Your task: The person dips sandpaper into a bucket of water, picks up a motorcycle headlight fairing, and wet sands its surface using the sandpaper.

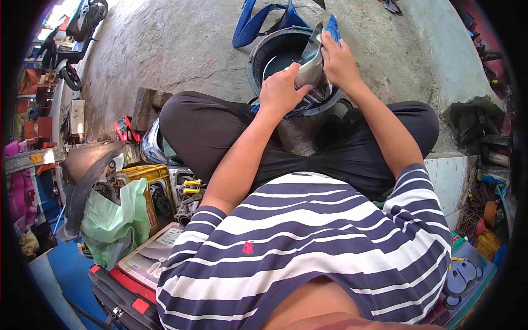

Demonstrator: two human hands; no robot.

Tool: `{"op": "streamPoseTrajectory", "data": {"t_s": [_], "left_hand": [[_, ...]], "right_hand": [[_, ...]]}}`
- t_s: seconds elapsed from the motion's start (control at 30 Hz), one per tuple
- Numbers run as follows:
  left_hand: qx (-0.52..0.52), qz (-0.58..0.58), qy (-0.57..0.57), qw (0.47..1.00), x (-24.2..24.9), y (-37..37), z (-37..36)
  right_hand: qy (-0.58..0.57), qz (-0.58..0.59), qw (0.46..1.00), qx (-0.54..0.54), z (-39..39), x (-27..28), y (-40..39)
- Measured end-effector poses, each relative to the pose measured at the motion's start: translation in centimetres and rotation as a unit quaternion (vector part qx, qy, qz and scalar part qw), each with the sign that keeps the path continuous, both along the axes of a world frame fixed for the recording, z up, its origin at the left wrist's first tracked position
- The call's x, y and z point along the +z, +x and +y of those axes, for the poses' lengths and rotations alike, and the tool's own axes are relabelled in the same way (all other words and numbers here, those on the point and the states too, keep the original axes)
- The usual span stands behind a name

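Observation:
Between my knees stands a dark bucket (256,66) with liquid in it. A curved plastic panel (311,72), pale grey inside with a blue strip near its upper end, is tilted over the bucket's right side. My left hand (279,92) grips the panel's lower left edge, thumb toward me and fingers on the far side. Higher up on the right, my right hand (339,61) is closed on the panel beside its blue part. The panel's lower end is partly hidden inside the bucket.
A blue plastic frame-like part (246,26) lies on the concrete floor beyond the bucket. To the left are a yellow crate (144,174) of metal parts, a green plastic bag (124,217) and a dark curved fender (82,187). A motorbike (71,52) stands at the far left.

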State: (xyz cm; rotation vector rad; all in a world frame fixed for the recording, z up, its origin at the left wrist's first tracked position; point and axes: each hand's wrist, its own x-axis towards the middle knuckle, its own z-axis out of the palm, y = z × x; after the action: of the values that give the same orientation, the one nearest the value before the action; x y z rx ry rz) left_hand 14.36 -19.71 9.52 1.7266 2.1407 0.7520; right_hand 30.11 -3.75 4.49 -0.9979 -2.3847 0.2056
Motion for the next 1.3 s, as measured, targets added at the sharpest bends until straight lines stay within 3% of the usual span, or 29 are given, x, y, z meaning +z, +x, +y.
{"op": "streamPoseTrajectory", "data": {"t_s": [0.13, 0.17, 0.23, 0.27, 0.37, 0.5, 0.6, 0.67, 0.7, 0.73, 0.83, 0.97, 1.07, 1.2, 1.3], "left_hand": [[-0.005, -0.011, -0.017, 1.000, 0.9, 0.2, -0.1], [-0.006, -0.014, -0.014, 1.000, 0.7, 0.3, -0.1], [-0.005, -0.015, -0.009, 1.000, 0.5, 0.1, 0.0], [-0.003, -0.005, -0.001, 1.000, 0.3, 0.1, 0.0], [-0.002, 0.008, 0.007, 1.000, 0.1, 0.3, 0.0], [-0.003, -0.004, 0.006, 1.000, 0.3, 0.5, -0.1], [-0.001, 0.005, 0.028, 1.000, -0.2, 0.3, 0.0], [-0.004, 0.005, 0.024, 1.000, -0.2, 0.5, 0.0], [-0.005, 0.003, 0.017, 1.000, 0.0, 0.5, 0.0], [-0.005, 0.002, 0.009, 1.000, 0.1, 0.5, 0.1], [0.004, -0.006, 0.010, 1.000, 0.1, 0.4, 0.0], [0.002, -0.012, -0.003, 1.000, 0.5, 0.5, -0.1], [0.000, -0.008, 0.013, 1.000, 0.3, 0.1, 0.1], [0.002, 0.008, 0.008, 1.000, 0.1, -0.8, 0.2], [-0.015, 0.047, -0.023, 0.998, 1.8, -2.7, 0.1]], "right_hand": [[-0.044, -0.018, 0.999, 0.009, -3.3, 1.8, 1.4], [-0.186, 0.038, 0.982, -0.026, -3.0, 3.5, 1.9], [-0.451, 0.149, 0.875, -0.091, -2.2, 8.1, 2.0], [-0.540, 0.418, 0.731, -0.015, 0.3, 4.0, 3.1], [-0.603, 0.568, 0.551, -0.100, -0.4, 7.3, 3.7], [-0.673, 0.515, 0.529, 0.032, -0.3, 7.0, 4.4], [-0.554, 0.422, 0.713, -0.074, 0.0, 5.2, 2.9], [-0.352, 0.302, 0.886, -0.019, 0.8, 2.2, 2.7], [-0.238, 0.229, 0.944, 0.010, 1.1, 0.6, 2.7], [-0.236, 0.219, 0.946, 0.039, 0.5, -0.1, 2.2], [-0.036, 0.080, 0.996, 0.005, -2.0, 0.0, 1.6], [-0.001, 0.082, 0.997, -0.009, 0.3, 0.0, 1.4], [-0.060, 0.102, 0.993, -0.002, 0.5, -0.2, 1.7], [0.058, 0.091, 0.992, 0.069, -2.9, 1.2, 0.8], [0.060, 0.082, 0.994, 0.043, -1.9, 1.3, 1.0]]}}
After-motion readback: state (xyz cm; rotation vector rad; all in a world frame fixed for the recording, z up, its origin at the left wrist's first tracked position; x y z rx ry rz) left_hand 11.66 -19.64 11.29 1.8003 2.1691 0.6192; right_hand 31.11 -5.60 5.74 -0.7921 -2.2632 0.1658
